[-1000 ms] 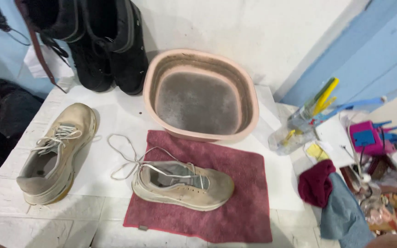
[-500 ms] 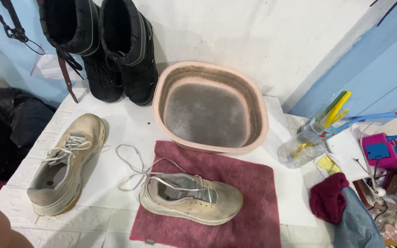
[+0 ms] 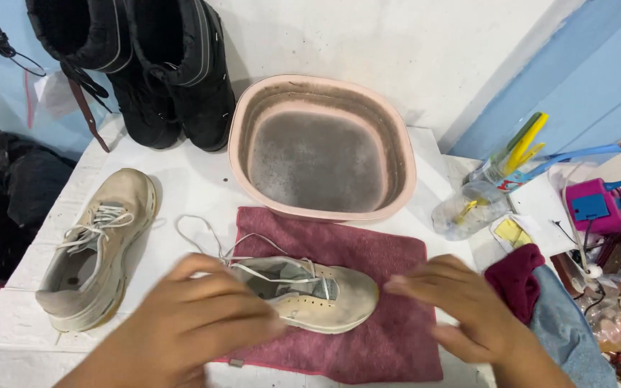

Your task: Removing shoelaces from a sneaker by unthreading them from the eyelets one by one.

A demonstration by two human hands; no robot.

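A beige sneaker [image 3: 325,296] with loose white laces lies on its side on a maroon towel [image 3: 389,251] on the white table. My left hand [image 3: 195,323] covers the shoe's heel end, fingers spread, touching or just above it. My right hand [image 3: 468,312] hovers open beside the toe, blurred, holding nothing. The matching sneaker [image 3: 95,248] stands upright to the left on the table.
A pink basin [image 3: 397,151] of murky grey water sits behind the towel. Two black boots [image 3: 174,72] stand at the back left. To the right lie a clear jar with brushes [image 3: 468,208], crumpled maroon and blue cloths [image 3: 540,302] and pink clutter [image 3: 594,205].
Both hands have come into view from below and reached the sneaker on the towel. The camera has moved closer and slightly left.
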